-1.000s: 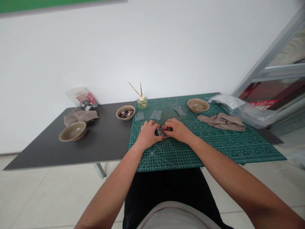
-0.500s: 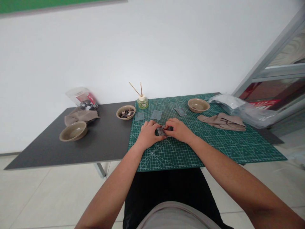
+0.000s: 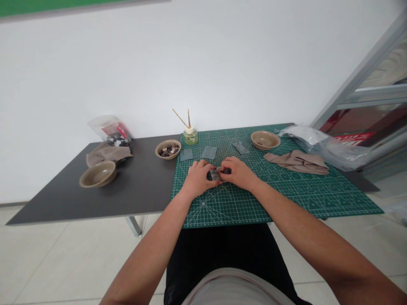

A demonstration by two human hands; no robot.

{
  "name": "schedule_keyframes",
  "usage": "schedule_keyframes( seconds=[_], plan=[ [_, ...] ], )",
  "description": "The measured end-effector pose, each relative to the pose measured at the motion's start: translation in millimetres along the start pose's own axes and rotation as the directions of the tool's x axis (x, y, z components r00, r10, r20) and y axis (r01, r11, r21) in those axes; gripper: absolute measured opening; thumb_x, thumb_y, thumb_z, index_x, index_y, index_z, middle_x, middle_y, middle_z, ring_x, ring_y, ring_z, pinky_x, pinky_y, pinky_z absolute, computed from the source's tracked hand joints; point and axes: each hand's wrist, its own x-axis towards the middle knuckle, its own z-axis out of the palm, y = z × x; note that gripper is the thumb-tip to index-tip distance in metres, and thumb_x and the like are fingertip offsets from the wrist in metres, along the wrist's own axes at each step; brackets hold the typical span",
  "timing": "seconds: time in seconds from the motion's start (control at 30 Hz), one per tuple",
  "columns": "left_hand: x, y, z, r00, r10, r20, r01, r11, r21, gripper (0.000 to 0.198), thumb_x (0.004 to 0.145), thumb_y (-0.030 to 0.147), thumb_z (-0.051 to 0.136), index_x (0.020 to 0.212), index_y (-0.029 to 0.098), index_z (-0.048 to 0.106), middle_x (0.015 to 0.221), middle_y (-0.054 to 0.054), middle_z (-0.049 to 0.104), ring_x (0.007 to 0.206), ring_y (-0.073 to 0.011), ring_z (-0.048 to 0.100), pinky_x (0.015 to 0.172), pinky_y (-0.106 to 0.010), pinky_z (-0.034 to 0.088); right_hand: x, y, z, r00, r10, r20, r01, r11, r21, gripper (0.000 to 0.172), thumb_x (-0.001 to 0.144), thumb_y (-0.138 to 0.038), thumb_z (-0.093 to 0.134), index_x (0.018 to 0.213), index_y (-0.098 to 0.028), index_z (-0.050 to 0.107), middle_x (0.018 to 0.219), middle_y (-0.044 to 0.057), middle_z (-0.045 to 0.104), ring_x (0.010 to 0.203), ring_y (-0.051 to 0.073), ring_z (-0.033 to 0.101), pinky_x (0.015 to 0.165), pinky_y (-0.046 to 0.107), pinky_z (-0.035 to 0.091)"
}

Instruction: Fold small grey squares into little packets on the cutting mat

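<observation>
Over the green cutting mat (image 3: 222,212), my left hand (image 3: 199,178) curves around a small grey, partly see-through flat piece (image 3: 215,174), its thumb and fingers on the edges. At the right part of that piece, my right hand (image 3: 239,173) has its thumb and fingers pinched together. Whether the pinch also holds some tiny item is hidden by the fingers. Just beyond my hands lie similar grey pieces: one (image 3: 186,155) at the left, one (image 3: 209,152) in the middle and one (image 3: 241,147) at the right.
A bowl of small dark and pale bits (image 3: 168,150) stands beside a reed diffuser (image 3: 190,137). Another bowl (image 3: 265,140) sits back right near a brown cloth (image 3: 295,162) and a clear plastic bag (image 3: 324,144). Farther left are a bowl (image 3: 98,174), cloth (image 3: 106,155) and clear container (image 3: 111,129).
Almost nothing differs. Both hands stay at the grey piece, with only very slight finger movement.
</observation>
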Motion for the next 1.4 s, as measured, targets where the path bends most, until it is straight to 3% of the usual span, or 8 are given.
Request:
schedule_keyframes(
  seconds=[0.13, 0.27, 0.43, 0.77, 0.9, 1.03, 1.3, 1.4],
  plan=[
    [0.4, 0.0, -0.2, 1.000, -0.004, 0.008, 0.004, 1.000, 0.003, 0.049, 0.074, 0.053, 0.072, 0.115, 0.027, 0.065, 0.116, -0.005, 0.058, 0.108, -0.0268, 0.048, 0.096, -0.042, 0.041, -1.4, -1.6, -1.7, 1.000, -0.022, 0.010, 0.022, 1.000, 0.008, 0.020, 0.074, -0.017, 0.070, 0.066, -0.021, 0.052, 0.076, 0.000, 0.055, 0.081, 0.019, 0.049, 0.074, 0.031, 0.038],
    [0.5, 0.6, -0.5, 1.000, -0.012, 0.013, 0.012, 1.000, 0.008, 0.047, 0.074, 0.053, 0.072, 0.113, 0.028, 0.065, 0.115, -0.005, 0.058, 0.107, -0.0267, 0.049, 0.096, -0.042, 0.041, -0.8, -1.0, -2.0, 0.994, -0.094, 0.052, 0.090, 0.994, 0.066, 0.012, 0.078, -0.019, 0.069, 0.073, -0.021, 0.058, 0.084, 0.001, 0.062, 0.084, 0.019, 0.051, 0.079, 0.033, 0.040],
    [0.5, 0.6, -0.6, 1.000, -0.009, 0.009, 0.009, 1.000, 0.008, 0.050, 0.074, 0.055, 0.071, 0.115, 0.027, 0.065, 0.116, -0.005, 0.057, 0.108, -0.0269, 0.048, 0.095, -0.042, 0.041, 0.0, -1.3, -0.5, 1.000, -0.001, -0.002, 0.001, 1.000, -0.015, 0.014, 0.076, -0.018, 0.069, 0.070, -0.021, 0.056, 0.080, 0.002, 0.059, 0.083, 0.020, 0.050, 0.076, 0.033, 0.040],
    [-0.6, 1.7, -1.0, 1.000, -0.002, 0.001, 0.002, 1.000, 0.002, 0.049, 0.075, 0.056, 0.069, 0.114, 0.026, 0.065, 0.115, -0.005, 0.058, 0.106, -0.0270, 0.048, 0.095, -0.042, 0.042, -0.3, 0.6, 0.0, 1.000, -0.007, -0.011, 0.007, 1.000, 0.022, 0.005, 0.080, -0.019, 0.069, 0.079, -0.020, 0.065, 0.088, 0.003, 0.067, 0.087, 0.021, 0.053, 0.082, 0.035, 0.041],
    [-1.1, 2.9, -2.2, 1.000, -0.011, 0.003, 0.011, 1.000, -0.003, 0.048, 0.074, 0.053, 0.071, 0.114, 0.027, 0.065, 0.116, -0.005, 0.058, 0.108, -0.0270, 0.049, 0.096, -0.042, 0.042, -0.6, -1.2, -0.5, 0.997, -0.075, 0.028, 0.073, 0.995, 0.066, 0.010, 0.078, -0.017, 0.070, 0.074, -0.021, 0.062, 0.085, 0.001, 0.066, 0.084, 0.019, 0.052, 0.081, 0.033, 0.040],
    [-0.7, 2.8, -2.5, 1.000, -0.007, 0.004, 0.007, 1.000, -0.003, 0.048, 0.074, 0.050, 0.072, 0.116, 0.027, 0.065, 0.115, -0.005, 0.058, 0.108, -0.0268, 0.049, 0.095, -0.042, 0.042, -1.1, -3.3, -1.0, 1.000, -0.026, 0.005, 0.026, 1.000, 0.016, 0.019, 0.074, -0.016, 0.071, 0.066, -0.021, 0.055, 0.077, 0.001, 0.058, 0.081, 0.019, 0.050, 0.076, 0.032, 0.040],
    [-0.6, 2.8, -2.4, 1.000, -0.015, 0.010, 0.015, 1.000, 0.006, 0.047, 0.074, 0.050, 0.072, 0.113, 0.027, 0.065, 0.115, -0.005, 0.058, 0.108, -0.0271, 0.049, 0.094, -0.041, 0.042, 0.1, -0.8, -0.3, 0.988, -0.143, 0.060, 0.138, 0.988, 0.072, 0.012, 0.081, -0.017, 0.067, 0.073, -0.021, 0.059, 0.085, 0.001, 0.063, 0.084, 0.019, 0.050, 0.082, 0.033, 0.040],
    [-0.8, 2.3, -1.9, 1.000, -0.009, 0.005, 0.009, 1.000, 0.008, 0.047, 0.074, 0.048, 0.072, 0.115, 0.027, 0.064, 0.115, -0.005, 0.058, 0.107, -0.0269, 0.049, 0.094, -0.042, 0.042, -0.2, -1.2, -0.2, 0.994, -0.096, 0.052, 0.093, 0.993, 0.067, 0.016, 0.076, -0.015, 0.070, 0.069, -0.021, 0.056, 0.080, 0.001, 0.060, 0.082, 0.019, 0.050, 0.078, 0.032, 0.040]
  ],
)
